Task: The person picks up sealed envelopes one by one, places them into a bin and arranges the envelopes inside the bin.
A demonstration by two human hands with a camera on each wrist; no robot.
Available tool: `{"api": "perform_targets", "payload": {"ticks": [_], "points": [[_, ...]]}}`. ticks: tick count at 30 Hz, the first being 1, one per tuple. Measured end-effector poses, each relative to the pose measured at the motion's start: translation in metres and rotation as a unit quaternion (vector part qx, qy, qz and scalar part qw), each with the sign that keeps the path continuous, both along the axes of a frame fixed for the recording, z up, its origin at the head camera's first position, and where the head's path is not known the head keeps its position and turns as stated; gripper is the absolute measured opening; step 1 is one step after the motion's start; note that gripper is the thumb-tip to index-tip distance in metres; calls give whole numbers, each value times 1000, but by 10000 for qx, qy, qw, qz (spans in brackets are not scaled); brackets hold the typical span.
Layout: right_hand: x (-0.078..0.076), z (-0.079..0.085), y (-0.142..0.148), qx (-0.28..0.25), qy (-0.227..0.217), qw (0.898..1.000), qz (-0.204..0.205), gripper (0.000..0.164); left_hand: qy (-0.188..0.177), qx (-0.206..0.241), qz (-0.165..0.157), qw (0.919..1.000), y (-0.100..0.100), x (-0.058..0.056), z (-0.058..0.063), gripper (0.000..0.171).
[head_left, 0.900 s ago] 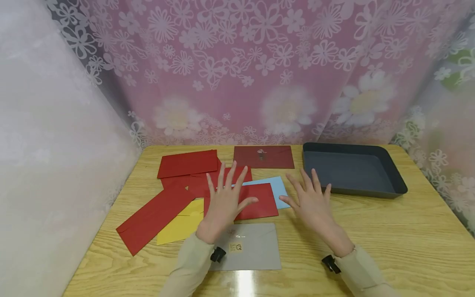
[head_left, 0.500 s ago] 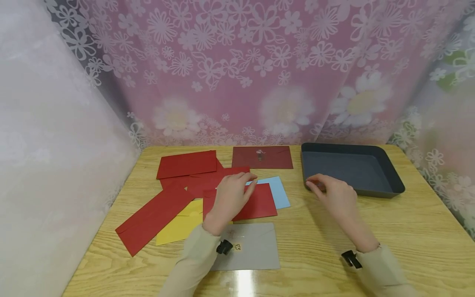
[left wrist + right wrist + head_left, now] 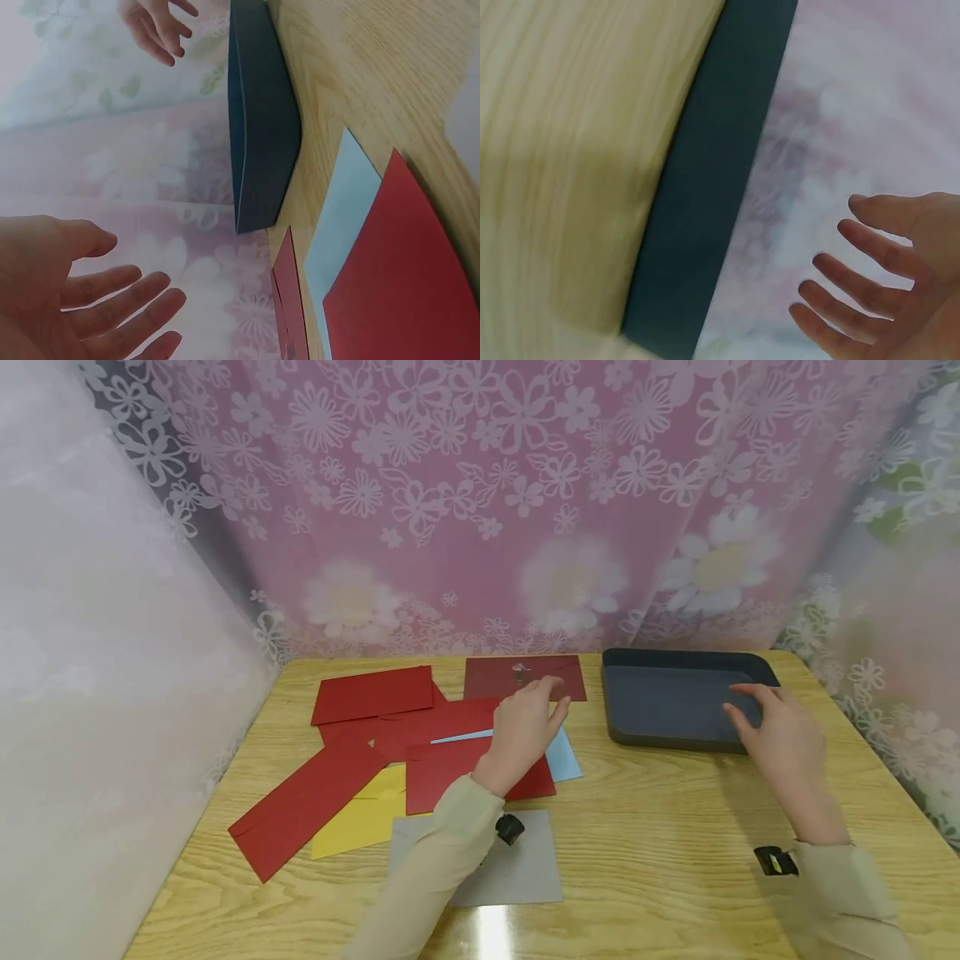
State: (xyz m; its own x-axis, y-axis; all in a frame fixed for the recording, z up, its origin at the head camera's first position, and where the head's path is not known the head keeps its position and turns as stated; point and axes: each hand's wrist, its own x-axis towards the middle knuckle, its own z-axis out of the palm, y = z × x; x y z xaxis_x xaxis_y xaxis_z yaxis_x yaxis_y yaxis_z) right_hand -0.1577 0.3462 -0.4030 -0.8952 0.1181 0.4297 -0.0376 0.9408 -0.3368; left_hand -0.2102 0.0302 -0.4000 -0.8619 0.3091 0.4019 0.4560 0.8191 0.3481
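Note:
My left hand [image 3: 521, 724] hovers over the red envelope [image 3: 442, 768] and the light blue envelope [image 3: 564, 756], its fingers loosely bent and holding nothing. In the left wrist view its thumb and fingers are spread apart. The right hand [image 3: 787, 739] hangs in the air by the front right corner of the dark grey tray [image 3: 675, 702]. Nothing is between its fingers, which the right wrist view shows relaxed and separated. Beneath my left forearm lies a grey envelope [image 3: 517, 868], partly covered. A dark red envelope [image 3: 483, 677] lies at the back, just beyond the left hand.
Several more envelopes overlap on the left of the wooden table [image 3: 645, 877]: a red one [image 3: 372, 695] at the back, a slanted red one [image 3: 315, 806] and a yellow one [image 3: 360, 818]. A pink floral curtain [image 3: 450, 527] hangs behind the table.
Both hands have moved right; the right hand went from near the tray's left side to its front right corner. Their spread fingers have relaxed into a loose bend. Envelopes and tray stay put.

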Motion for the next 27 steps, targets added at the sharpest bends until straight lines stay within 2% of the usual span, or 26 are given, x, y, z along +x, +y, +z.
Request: {"api": "perform_targets", "payload": {"ticks": [4, 9, 14, 19, 27], "points": [[-3, -7, 25, -100, -503, 9982, -294, 41, -148, -255, 32, 9996, 18, -7, -2, 44], [-5, -17, 53, -46, -938, 9947, -430, 48, -502, -629, 16, 9968, 38, -12, -3, 50], [-3, -18, 70, 172, -1539, 9870, -426, 53, -1115, -877, -139, 9898, 57, -16, -12, 57], [1, -19, 74, 213, -1789, 9833, -257, 50, -1643, -924, -339, 9815, 71, -14, -18, 61], [1, -25, 74, -45, -1926, 9810, -213, 48, -1902, -985, -577, 9751, 78, -12, -27, 57]]}}
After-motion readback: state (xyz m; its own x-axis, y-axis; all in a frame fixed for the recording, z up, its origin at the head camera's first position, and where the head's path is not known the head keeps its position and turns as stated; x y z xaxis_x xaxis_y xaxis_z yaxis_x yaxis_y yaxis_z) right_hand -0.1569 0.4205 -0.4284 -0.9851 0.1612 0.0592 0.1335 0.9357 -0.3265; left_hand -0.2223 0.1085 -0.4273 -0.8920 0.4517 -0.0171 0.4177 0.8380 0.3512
